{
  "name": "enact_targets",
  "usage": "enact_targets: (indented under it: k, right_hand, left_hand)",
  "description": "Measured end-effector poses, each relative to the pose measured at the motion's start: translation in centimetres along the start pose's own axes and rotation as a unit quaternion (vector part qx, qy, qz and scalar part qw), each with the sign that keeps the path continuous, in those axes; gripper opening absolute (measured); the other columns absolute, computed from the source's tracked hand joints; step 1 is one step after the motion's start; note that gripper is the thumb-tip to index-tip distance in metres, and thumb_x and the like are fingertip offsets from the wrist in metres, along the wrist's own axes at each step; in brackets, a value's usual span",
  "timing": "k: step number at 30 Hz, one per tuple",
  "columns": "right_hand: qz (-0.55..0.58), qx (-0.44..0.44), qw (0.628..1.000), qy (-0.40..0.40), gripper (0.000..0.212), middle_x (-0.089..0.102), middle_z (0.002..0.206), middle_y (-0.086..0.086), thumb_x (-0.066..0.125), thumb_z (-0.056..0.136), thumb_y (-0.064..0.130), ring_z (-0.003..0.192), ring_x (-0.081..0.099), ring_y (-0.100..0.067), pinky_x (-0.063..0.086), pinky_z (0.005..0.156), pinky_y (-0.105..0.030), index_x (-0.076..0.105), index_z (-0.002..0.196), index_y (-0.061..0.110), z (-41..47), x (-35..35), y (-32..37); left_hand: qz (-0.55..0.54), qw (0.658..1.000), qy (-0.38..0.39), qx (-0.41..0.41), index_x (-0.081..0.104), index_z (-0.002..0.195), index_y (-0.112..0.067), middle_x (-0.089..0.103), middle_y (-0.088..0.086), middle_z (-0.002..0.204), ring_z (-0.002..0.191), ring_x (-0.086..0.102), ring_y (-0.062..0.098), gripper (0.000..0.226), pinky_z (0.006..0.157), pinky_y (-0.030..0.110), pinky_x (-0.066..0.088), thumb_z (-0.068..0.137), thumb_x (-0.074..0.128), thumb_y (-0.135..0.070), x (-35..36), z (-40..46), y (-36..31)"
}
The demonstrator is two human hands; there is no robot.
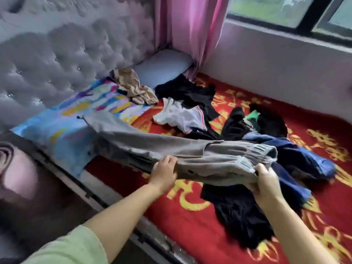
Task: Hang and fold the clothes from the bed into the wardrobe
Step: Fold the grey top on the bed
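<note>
Grey trousers (171,147) stretch across the bed, legs pointing left over a colourful pillow (62,122), elastic waistband at the right. My left hand (164,173) grips their near edge at mid length. My right hand (265,182) grips the waistband end. Both hold the trousers slightly above the red bedspread (171,225). Under and behind them lies a heap of clothes: a black garment (240,212), a blue garment (304,162), a white garment (182,117), more black clothes (188,92) and a beige one (135,86).
A grey tufted headboard (57,54) runs along the left. A pale pillow (162,67) lies in the far corner below a pink curtain (190,29). A window (285,12) sits above the far wall. The bed's near edge (106,195) crosses diagonally.
</note>
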State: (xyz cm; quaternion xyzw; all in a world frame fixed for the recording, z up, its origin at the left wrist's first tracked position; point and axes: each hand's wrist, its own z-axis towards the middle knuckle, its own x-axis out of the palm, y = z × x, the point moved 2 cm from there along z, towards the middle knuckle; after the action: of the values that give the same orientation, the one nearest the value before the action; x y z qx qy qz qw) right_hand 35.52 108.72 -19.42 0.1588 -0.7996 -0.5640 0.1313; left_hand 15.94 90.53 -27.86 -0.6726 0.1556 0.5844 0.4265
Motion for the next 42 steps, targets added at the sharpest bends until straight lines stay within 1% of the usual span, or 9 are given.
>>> enact_targets:
  k: [4, 9, 15, 23, 29, 33, 37, 39, 42]
  right_hand:
    - [-0.144, 0.159, 0.973, -0.080, 0.028, 0.063, 0.089, -0.013, 0.049, 0.090, -0.002, 0.070, 0.055, -0.021, 0.044, 0.058, -0.026, 0.057, 0.106, 0.019, 0.8, -10.9, -13.4]
    - [-0.247, 0.276, 0.921, -0.118, 0.035, 0.056, 0.090, -0.013, 0.044, 0.093, 0.003, 0.071, 0.052, -0.022, 0.043, 0.061, -0.030, 0.046, 0.128, 0.008, 1.2, -18.8, -20.7]
    - [-0.321, 0.226, 0.919, 0.022, 0.045, 0.051, 0.084, -0.011, 0.043, 0.091, -0.001, 0.077, 0.050, -0.023, 0.045, 0.062, -0.032, 0.041, 0.134, 0.011, 3.7, -9.5, -20.9]
    - [-0.399, 0.170, 0.877, 0.208, 0.045, 0.051, 0.080, -0.008, 0.038, 0.092, 0.006, 0.080, 0.048, -0.024, 0.051, 0.074, -0.037, 0.038, 0.137, 0.013, 4.3, 9.7, -20.8]
    - [-0.486, 0.126, 0.834, 0.226, 0.043, 0.059, 0.092, -0.005, 0.038, 0.091, 0.010, 0.076, 0.055, -0.021, 0.051, 0.074, -0.034, 0.044, 0.134, 0.012, 8.5, 23.7, -25.3]
    - [-0.550, 0.064, 0.795, 0.246, 0.040, 0.054, 0.127, -0.016, 0.046, 0.093, 0.008, 0.116, 0.051, -0.028, 0.037, 0.093, -0.027, 0.048, 0.132, 0.008, 11.2, 34.8, -30.0]
    - [-0.582, -0.040, 0.769, 0.261, 0.045, 0.047, 0.128, -0.012, 0.052, 0.091, 0.018, 0.120, 0.044, -0.030, 0.042, 0.096, -0.040, 0.045, 0.136, 0.015, 12.4, 44.6, -34.6]
    - [-0.633, -0.074, 0.732, 0.240, 0.047, 0.047, 0.126, -0.010, 0.053, 0.090, 0.024, 0.117, 0.044, -0.031, 0.044, 0.091, -0.040, 0.043, 0.136, 0.018, 12.9, 47.0, -35.9]
    - [-0.699, -0.041, 0.675, 0.231, 0.035, 0.050, 0.123, -0.010, 0.048, 0.092, 0.025, 0.115, 0.047, -0.032, 0.044, 0.082, -0.038, 0.044, 0.126, 0.017, 14.5, 48.6, -36.9]
  left_hand:
    - [-0.040, 0.959, 0.279, 0.012, 0.045, 0.133, -0.018, 0.045, 0.008, 0.130, 0.124, 0.041, 0.025, 0.043, 0.100, 0.035, 0.039, 0.091, 0.050, -0.025, 11.1, -8.7, -1.5]
    - [-0.069, 0.912, 0.403, -0.020, 0.047, 0.131, -0.021, 0.051, 0.007, 0.122, 0.118, 0.048, 0.024, 0.039, 0.098, 0.030, 0.038, 0.091, 0.048, -0.024, 13.9, -16.1, 1.4]
    - [-0.124, 0.924, 0.336, -0.137, 0.049, 0.128, -0.023, 0.057, -0.003, 0.115, 0.099, 0.058, 0.014, 0.033, 0.087, 0.028, 0.047, 0.095, 0.044, -0.022, 9.2, -12.7, 5.9]
    - [-0.162, 0.950, 0.240, -0.118, 0.055, 0.122, -0.021, 0.062, -0.001, 0.108, 0.095, 0.059, 0.018, 0.030, 0.083, 0.031, 0.046, 0.093, 0.048, -0.021, 5.9, -3.3, 10.8]
    - [-0.196, 0.932, 0.260, -0.157, 0.058, 0.117, -0.017, 0.064, 0.006, 0.105, 0.094, 0.060, 0.022, 0.026, 0.074, 0.028, 0.041, 0.093, 0.050, -0.016, 7.1, 4.0, 23.5]
    - [-0.210, 0.912, 0.246, -0.250, 0.062, 0.108, -0.015, 0.064, 0.002, 0.096, 0.088, 0.058, 0.017, 0.019, 0.070, 0.024, 0.038, 0.092, 0.051, -0.014, 8.0, 8.0, 34.7]
    - [-0.303, 0.847, 0.208, -0.384, 0.055, 0.087, -0.016, 0.065, 0.012, 0.092, 0.072, 0.060, 0.018, 0.014, 0.062, 0.023, 0.047, 0.095, 0.045, -0.009, 10.1, 11.4, 43.6]
    - [-0.254, 0.847, 0.161, -0.438, 0.054, 0.096, -0.011, 0.064, 0.016, 0.104, 0.087, 0.062, 0.029, 0.007, 0.074, 0.031, 0.047, 0.093, 0.052, -0.017, 10.9, 12.9, 46.4]
    - [-0.208, 0.833, 0.090, -0.505, 0.040, 0.125, 0.000, 0.054, 0.023, 0.123, 0.110, 0.055, 0.037, 0.049, 0.088, 0.038, 0.043, 0.088, 0.061, -0.024, 11.7, 13.6, 48.5]
